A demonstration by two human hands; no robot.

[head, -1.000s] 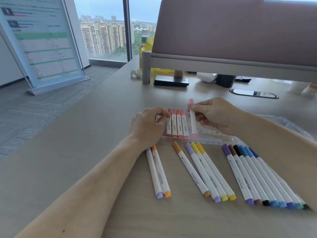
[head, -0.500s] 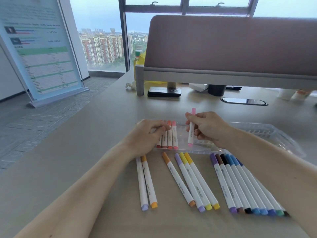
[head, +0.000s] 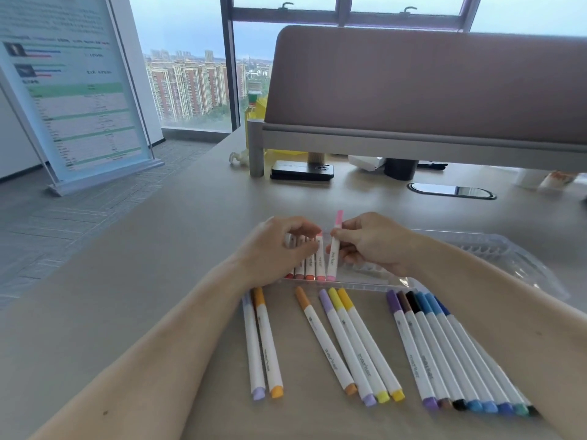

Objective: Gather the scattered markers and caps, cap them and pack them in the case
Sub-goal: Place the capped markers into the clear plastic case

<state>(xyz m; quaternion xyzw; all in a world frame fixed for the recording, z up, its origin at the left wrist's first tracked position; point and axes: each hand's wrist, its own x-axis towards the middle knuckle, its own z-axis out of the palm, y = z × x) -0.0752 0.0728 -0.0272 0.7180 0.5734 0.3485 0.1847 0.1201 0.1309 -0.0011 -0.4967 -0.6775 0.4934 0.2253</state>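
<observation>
A person sits at a pale wooden desk, both bare forearms reaching forward to a clear plastic marker case that lies mid-desk, well in from the left edge. The case's transparent lid lies open on the desk toward the right edge.

The right hand pinches a pink marker between thumb and curled fingers. The marker is tilted, its pink near end down in the case and its capped far end sticking up above the fingers. It sits just beside a row of four red and salmon markers already lying in the case's left part. The left hand grips that row, fingers bent over the markers' far ends and thumb against their barrels.

Loose capped markers lie on the desk on the near side of the case, all white-barrelled. By the left forearm is a lilac and orange pair. In the middle lie four in orange, lilac and two yellows. Beside the right forearm is a tight row of purple, brown, black, blue and green markers.

Toward the far edge stand a padded desk partition, a black phone and a dark cup. A printed sign stand sits on the floor to the left.
</observation>
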